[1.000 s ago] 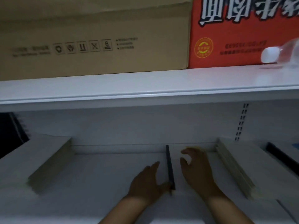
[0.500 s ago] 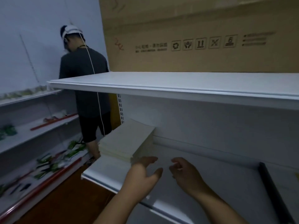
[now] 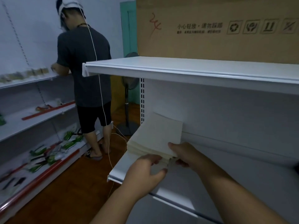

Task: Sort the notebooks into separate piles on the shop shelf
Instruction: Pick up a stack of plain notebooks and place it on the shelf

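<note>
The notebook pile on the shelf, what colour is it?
Plain cream, with no pattern showing; the notebook pile shows best in the head view.

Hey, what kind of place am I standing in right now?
Most likely a small shop or its stockroom: white metal retail shelving, a stack of notebooks on it, packaged goods on the shelves to the left, and a large cardboard carton on top.
</note>
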The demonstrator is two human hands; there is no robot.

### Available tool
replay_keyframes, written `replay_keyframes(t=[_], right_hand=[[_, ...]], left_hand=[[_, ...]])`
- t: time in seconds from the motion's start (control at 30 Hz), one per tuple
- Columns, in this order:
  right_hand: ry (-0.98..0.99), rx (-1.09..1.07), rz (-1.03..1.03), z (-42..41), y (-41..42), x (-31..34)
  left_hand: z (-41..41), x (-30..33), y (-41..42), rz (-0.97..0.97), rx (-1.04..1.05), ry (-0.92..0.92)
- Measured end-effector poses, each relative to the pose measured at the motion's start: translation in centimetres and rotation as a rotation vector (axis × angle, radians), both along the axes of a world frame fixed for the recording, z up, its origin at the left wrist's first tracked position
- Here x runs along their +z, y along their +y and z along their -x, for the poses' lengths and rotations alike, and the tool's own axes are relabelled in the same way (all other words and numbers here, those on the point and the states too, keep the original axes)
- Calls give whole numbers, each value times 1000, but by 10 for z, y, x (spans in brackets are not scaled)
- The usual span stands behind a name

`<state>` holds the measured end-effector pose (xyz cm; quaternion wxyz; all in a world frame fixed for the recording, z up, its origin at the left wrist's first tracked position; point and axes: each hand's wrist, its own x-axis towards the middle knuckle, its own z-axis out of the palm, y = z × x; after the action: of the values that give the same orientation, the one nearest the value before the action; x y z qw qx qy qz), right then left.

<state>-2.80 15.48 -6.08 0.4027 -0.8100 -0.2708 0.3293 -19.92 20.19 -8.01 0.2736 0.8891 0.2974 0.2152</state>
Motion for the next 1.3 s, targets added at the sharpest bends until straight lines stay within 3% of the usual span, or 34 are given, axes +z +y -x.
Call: replay_keyframes(t=[0.13, 0.33, 0.47, 0.53, 0.73, 0.83, 0.93, 1.1, 1.3], right_hand=[[16, -70, -29, -15, -24, 9], [165, -171, -387, -26, -78, 3], [225, -67, -426, -7, -94, -7], [217, -3, -433, 7, -91, -11], [175, 111, -399, 20, -74, -6], [156, 28, -363, 12, -53, -7], [138, -68, -308, -1, -22, -15], [151, 52, -147, 7, 7, -15], [16, 98, -58, -2, 0, -6]], left_hand=[[2, -3, 5, 158, -13, 1], [-2, 1, 5, 475, 65, -142], [-1, 8, -2, 931, -33, -258], [-4, 7, -11, 1029, -21, -335], [3, -4, -13, 951, 162, -546], [14, -2, -8, 886, 190, -623], [24, -1, -6, 851, 217, -638], [41, -1, 1, 858, 255, -661], [53, -2, 10, 929, 230, -692]])
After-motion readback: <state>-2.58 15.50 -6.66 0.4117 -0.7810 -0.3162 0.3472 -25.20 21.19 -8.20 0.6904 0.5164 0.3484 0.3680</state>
